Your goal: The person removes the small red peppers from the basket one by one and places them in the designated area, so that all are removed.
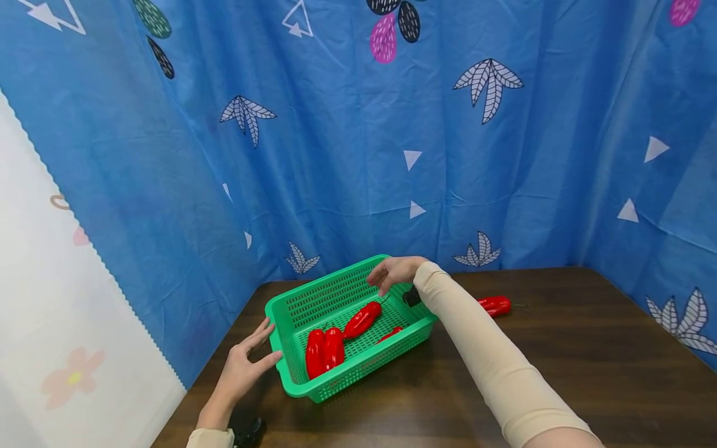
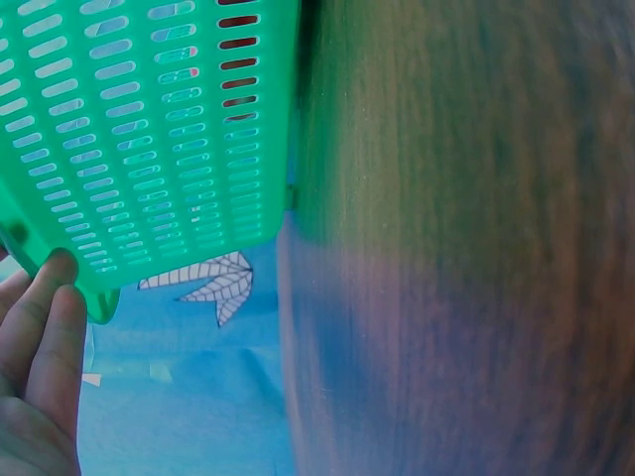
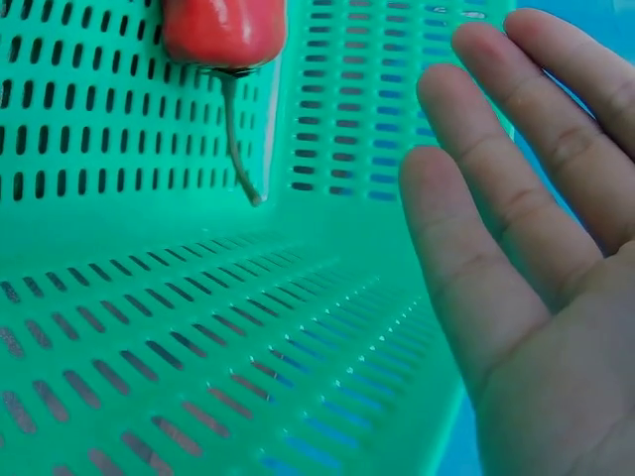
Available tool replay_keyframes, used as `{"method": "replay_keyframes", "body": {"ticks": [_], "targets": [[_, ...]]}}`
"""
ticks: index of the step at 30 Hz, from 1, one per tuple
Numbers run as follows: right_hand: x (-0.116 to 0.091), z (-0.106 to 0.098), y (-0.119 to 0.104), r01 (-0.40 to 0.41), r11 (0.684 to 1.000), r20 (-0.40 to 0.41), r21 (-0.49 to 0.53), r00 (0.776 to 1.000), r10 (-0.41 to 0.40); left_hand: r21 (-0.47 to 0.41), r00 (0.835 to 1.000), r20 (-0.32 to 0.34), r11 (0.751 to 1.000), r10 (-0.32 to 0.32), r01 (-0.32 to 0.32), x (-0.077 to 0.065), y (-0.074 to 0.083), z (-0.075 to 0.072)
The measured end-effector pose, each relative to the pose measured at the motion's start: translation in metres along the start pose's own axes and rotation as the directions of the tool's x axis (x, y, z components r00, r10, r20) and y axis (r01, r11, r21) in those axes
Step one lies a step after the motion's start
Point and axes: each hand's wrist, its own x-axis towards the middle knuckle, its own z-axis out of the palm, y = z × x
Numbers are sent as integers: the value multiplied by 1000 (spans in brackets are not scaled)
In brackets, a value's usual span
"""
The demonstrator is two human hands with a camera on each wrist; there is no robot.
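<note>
A green perforated plastic basket (image 1: 364,368) stands on the table, with several glossy red peppers in it. Two peppers (image 1: 325,353) lie side by side at its left end, and another pepper (image 1: 363,320) rests in the middle. The near wall partly hides one more pepper (image 1: 390,334). My left hand (image 1: 241,367) touches the basket's left end, fingers and thumb spread along the rim. Over the right part of the basket hovers my right hand (image 1: 394,272), holding nothing. In the right wrist view its fingers (image 3: 501,178) are extended, apart from the pepper (image 3: 224,30) with its stem.
On the brown wooden table (image 1: 560,348), a red pepper (image 1: 495,305) lies right of the basket, partly behind my right forearm. A blue patterned curtain (image 1: 347,155) hangs behind the table. Pale cloth (image 1: 67,298) hangs at the left.
</note>
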Motion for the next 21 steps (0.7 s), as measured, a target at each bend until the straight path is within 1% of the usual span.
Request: {"method": "replay_keyframes", "body": {"ticks": [4, 12, 17, 21], "targets": [[2, 4, -2, -19, 999, 6, -38, 1000, 19, 0, 1000, 0, 1000, 4, -4, 0, 0, 1], [12, 14, -3, -52, 989, -1, -137, 999, 52, -2, 1000, -4, 1000, 1, -1, -2, 2, 1], [14, 20, 1, -82, 986, -5, -146, 997, 83, -4, 1000, 2, 1000, -1, 1, -3, 4, 2], [15, 21, 4, -82, 985, -21, -150, 997, 80, 1, 1000, 4, 1000, -1, 1, -3, 5, 2]]}}
